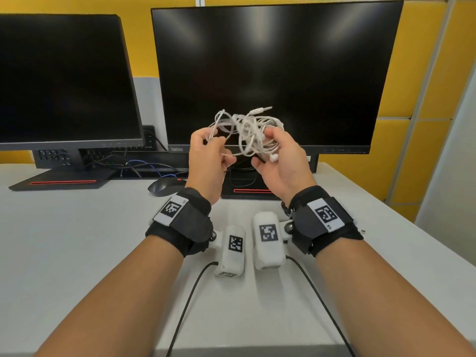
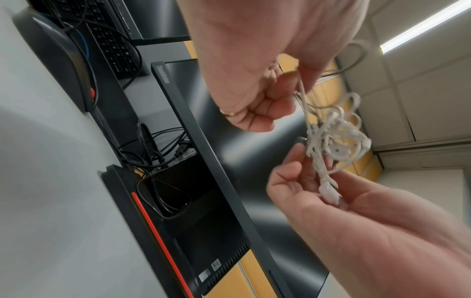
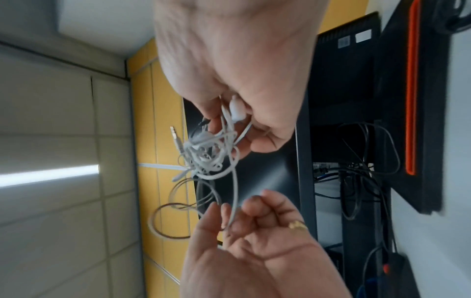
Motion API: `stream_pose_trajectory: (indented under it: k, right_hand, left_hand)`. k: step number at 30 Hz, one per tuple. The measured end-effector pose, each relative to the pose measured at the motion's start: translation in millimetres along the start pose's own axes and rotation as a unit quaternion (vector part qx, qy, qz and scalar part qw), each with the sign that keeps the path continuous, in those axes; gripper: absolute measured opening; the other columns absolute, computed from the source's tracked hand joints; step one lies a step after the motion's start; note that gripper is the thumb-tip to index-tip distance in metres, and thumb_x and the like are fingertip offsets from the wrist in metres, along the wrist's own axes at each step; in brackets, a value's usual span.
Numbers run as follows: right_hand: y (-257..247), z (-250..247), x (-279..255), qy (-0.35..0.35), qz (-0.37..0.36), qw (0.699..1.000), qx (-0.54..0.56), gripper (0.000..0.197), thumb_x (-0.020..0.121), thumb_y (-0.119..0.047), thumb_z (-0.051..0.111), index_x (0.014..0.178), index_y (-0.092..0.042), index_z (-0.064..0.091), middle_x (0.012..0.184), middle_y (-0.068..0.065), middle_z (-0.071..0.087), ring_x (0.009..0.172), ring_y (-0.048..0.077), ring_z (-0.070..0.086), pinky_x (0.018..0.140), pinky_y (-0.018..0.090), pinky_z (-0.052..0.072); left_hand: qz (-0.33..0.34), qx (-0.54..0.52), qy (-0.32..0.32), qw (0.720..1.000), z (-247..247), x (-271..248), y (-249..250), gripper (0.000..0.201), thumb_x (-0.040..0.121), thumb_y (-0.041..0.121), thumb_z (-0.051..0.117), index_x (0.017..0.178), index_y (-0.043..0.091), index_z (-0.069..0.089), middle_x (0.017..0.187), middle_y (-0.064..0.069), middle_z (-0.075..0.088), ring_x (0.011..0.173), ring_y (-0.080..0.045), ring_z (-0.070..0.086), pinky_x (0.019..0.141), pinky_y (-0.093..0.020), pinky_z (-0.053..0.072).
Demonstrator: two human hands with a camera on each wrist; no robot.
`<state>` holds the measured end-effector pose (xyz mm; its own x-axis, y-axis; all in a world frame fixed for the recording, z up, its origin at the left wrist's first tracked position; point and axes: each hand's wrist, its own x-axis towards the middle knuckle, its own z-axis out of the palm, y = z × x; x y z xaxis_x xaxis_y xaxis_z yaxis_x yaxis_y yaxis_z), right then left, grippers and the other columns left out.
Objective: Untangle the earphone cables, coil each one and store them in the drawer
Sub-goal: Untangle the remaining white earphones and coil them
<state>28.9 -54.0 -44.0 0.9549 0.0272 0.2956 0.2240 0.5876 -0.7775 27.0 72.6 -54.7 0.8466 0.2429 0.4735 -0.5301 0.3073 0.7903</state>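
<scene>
Yellow wall panels and two dark monitors back the white bench (image 1: 77,240). Raised above it, the left hand (image 1: 208,161) pinches one strand while the right hand (image 1: 280,161) cradles the tangled earphone cables (image 1: 247,130), fingers curled around them. Best to trace the free plug (image 1: 261,109) back gently, without tugging knots tighter.

White desk (image 1: 77,253): monitors (image 1: 270,73), mouse (image 1: 161,186).

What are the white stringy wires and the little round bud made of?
The earphone cables look like soft rubbery plastic, matte white: they bend into loose loops. The earbud seems hard, smooth plastic, a bit shiny. The plug tip looks like metal, though it is small.
</scene>
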Motion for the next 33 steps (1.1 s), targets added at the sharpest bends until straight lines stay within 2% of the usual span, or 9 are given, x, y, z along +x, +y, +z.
stream_pose_trajectory:
  k: [3, 6, 10, 14, 19, 22, 25, 29, 33]
  right_hand:
    - [-2.1, -1.4, 0.2, -0.028, 0.008, 1.000, -0.008, 0.017, 0.098, -0.023, 0.049, 0.108, -0.017, 0.062, 0.104, 0.004, 0.067, 0.087, 0.016, 0.060, 0.072, 0.033, 0.043]
    - [2.8, 1.4, -3.6, -0.087, 0.020, 0.995, -0.035, 0.027, 0.102, -0.024, 0.045, 0.122, -0.017, 0.060, 0.107, 0.005, 0.069, 0.087, 0.014, 0.064, 0.069, 0.029, 0.050]
    - [6.5, 3.6, -3.9, -0.067, -0.010, 0.993, -0.092, 0.025, 0.097, -0.002, 0.045, 0.111, -0.014, 0.063, 0.096, 0.008, 0.068, 0.077, 0.014, 0.063, 0.060, 0.025, 0.049]
    - [6.4, 2.2, -2.1, -0.018, -0.018, 0.994, -0.107, 0.023, 0.088, 0.009, 0.044, 0.089, -0.010, 0.058, 0.081, 0.005, 0.067, 0.078, 0.018, 0.063, 0.070, 0.032, 0.052]
    - [8.0, 3.1, -5.4, -0.055, 0.015, 0.985, -0.164, 0.030, 0.087, 0.011, 0.043, 0.104, -0.011, 0.056, 0.109, 0.015, 0.067, 0.095, 0.023, 0.065, 0.074, 0.035, 0.052]
    - [11.2, 2.6, -3.7, -0.065, 0.024, 0.978, -0.197, 0.025, 0.092, -0.001, 0.055, 0.115, -0.008, 0.057, 0.109, 0.011, 0.066, 0.096, 0.020, 0.064, 0.074, 0.032, 0.052]
    - [10.2, 2.3, -3.0, -0.040, 0.024, 0.981, -0.190, 0.015, 0.097, -0.014, 0.055, 0.108, -0.008, 0.063, 0.091, 0.005, 0.069, 0.082, 0.015, 0.063, 0.066, 0.029, 0.050]
    - [5.6, 1.5, -3.3, -0.004, 0.058, 0.993, -0.105, 0.028, 0.097, -0.016, 0.045, 0.072, -0.012, 0.055, 0.085, 0.008, 0.068, 0.081, 0.022, 0.064, 0.070, 0.036, 0.053]
    - [2.3, 0.0, -4.8, -0.006, 0.076, 0.993, -0.094, 0.036, 0.097, -0.027, 0.043, 0.075, -0.011, 0.066, 0.091, 0.009, 0.069, 0.087, 0.023, 0.059, 0.075, 0.038, 0.043]
  left_hand:
    - [-0.019, 0.010, -0.065, 0.998, -1.6, -4.0, 2.0, 0.010, 0.096, 0.015, 0.051, 0.102, 0.023, 0.049, 0.072, 0.003, 0.055, 0.069, -0.011, 0.054, 0.069, -0.028, 0.048]
    - [-0.021, 0.009, -0.127, 0.992, 0.3, -7.9, -0.3, 0.030, 0.094, 0.022, 0.057, 0.121, 0.009, 0.052, 0.104, -0.007, 0.066, 0.090, -0.016, 0.063, 0.075, -0.030, 0.053]
    - [0.008, 0.008, -0.050, 0.999, 2.6, -5.2, -0.8, 0.027, 0.093, 0.001, 0.053, 0.118, -0.008, 0.054, 0.101, -0.018, 0.064, 0.082, -0.018, 0.066, 0.069, -0.028, 0.054]
    - [0.044, 0.069, -0.017, 0.996, 0.1, -3.1, -7.3, 0.021, 0.087, -0.003, 0.060, 0.100, 0.012, 0.055, 0.091, -0.010, 0.062, 0.078, -0.018, 0.062, 0.067, -0.031, 0.054]
    - [0.070, 0.103, -0.004, 0.992, -4.1, -1.8, -7.5, 0.028, 0.085, -0.006, 0.063, 0.095, 0.019, 0.052, 0.085, -0.003, 0.059, 0.070, -0.007, 0.060, 0.064, -0.021, 0.053]
    - [0.056, 0.092, -0.011, 0.994, -4.0, -1.4, -6.8, 0.023, 0.088, 0.002, 0.065, 0.098, 0.018, 0.052, 0.086, -0.003, 0.060, 0.073, -0.010, 0.061, 0.064, -0.023, 0.055]
    - [0.043, 0.086, -0.029, 0.995, -0.8, -2.9, -5.7, 0.023, 0.088, 0.006, 0.066, 0.106, 0.014, 0.053, 0.088, -0.004, 0.062, 0.077, -0.013, 0.061, 0.067, -0.026, 0.056]
    - [0.040, 0.074, -0.024, 0.996, 0.6, -4.5, -5.5, 0.019, 0.091, 0.003, 0.061, 0.101, 0.017, 0.053, 0.091, -0.005, 0.062, 0.076, -0.009, 0.063, 0.064, -0.022, 0.055]
    - [-0.005, -0.003, -0.003, 1.000, -1.3, -2.4, -4.8, 0.016, 0.097, 0.005, 0.050, 0.112, 0.010, 0.050, 0.102, -0.014, 0.067, 0.087, -0.023, 0.069, 0.065, -0.027, 0.056]
